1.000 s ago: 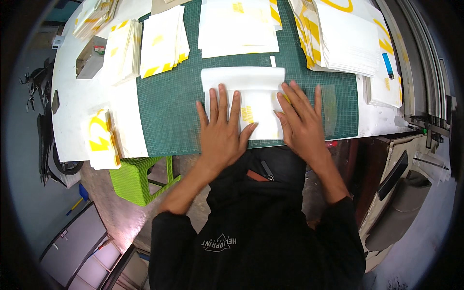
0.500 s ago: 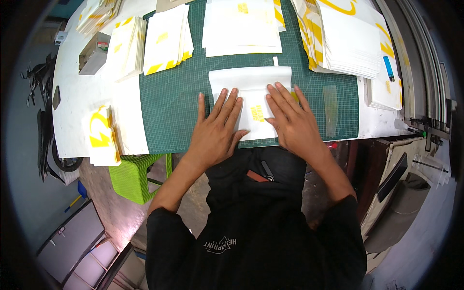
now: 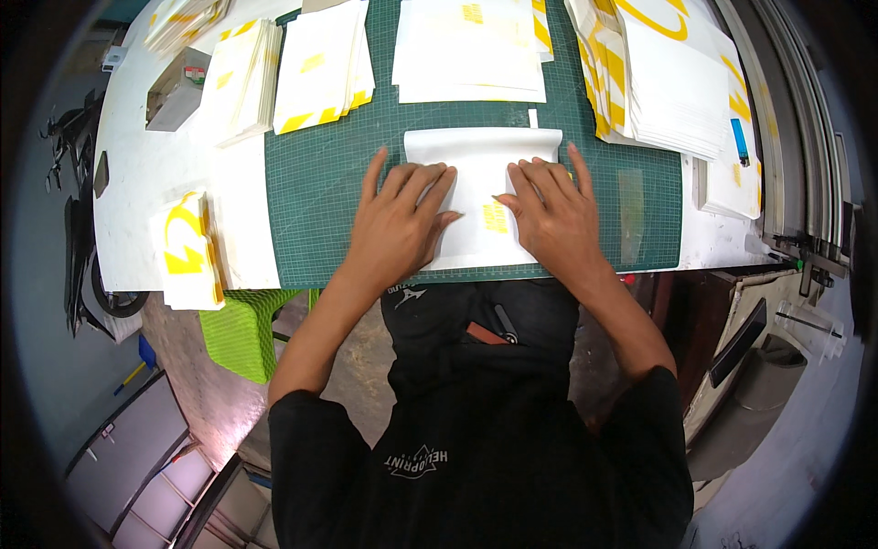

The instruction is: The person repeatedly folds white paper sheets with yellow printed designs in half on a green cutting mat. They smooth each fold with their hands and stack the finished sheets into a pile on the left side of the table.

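On a mat, left hand and right hand touch paper, fingers bent, thumbs apart; uneven pressure could crease it askew.

Blue-grey wall at left, worn floor with bright glare, green textured stool, white table

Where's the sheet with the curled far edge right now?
In the head view, the sheet lies midway across the mat, by the mat's near edge. The left hand is on its left side, the right hand on its right.
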`<state>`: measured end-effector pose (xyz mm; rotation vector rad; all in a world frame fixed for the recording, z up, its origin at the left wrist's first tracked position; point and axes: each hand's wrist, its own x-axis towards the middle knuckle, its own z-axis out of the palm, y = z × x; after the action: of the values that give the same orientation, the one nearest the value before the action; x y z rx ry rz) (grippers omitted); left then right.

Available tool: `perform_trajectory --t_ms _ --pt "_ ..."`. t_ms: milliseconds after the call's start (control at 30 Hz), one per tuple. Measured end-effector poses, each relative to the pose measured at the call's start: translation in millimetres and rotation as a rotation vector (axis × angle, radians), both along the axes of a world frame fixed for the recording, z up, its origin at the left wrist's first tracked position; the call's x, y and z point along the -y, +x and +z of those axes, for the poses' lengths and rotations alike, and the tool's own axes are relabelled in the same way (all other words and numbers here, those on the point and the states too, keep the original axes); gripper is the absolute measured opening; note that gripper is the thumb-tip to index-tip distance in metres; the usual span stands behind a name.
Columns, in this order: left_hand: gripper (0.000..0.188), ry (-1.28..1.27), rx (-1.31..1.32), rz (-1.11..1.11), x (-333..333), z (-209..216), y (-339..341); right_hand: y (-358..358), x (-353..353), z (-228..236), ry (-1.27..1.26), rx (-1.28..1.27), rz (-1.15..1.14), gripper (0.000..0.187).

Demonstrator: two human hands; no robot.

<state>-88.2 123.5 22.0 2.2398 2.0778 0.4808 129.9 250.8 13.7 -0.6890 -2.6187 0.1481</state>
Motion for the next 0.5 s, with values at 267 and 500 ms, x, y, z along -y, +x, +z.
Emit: perform_trajectory --t_ms 267,500 --pt "0.065 -0.013 -0.029 0.055 0.8 1.7 -3.4 1.4 -5.5 2.5 -0.016 0.041 -0.043 0.050" --pt "0.068 -0.003 -0.065 0.061 -1.6 3.2 -8.5 4.8 -7.9 6.0 -0.016 0.078 -0.069 0.055"
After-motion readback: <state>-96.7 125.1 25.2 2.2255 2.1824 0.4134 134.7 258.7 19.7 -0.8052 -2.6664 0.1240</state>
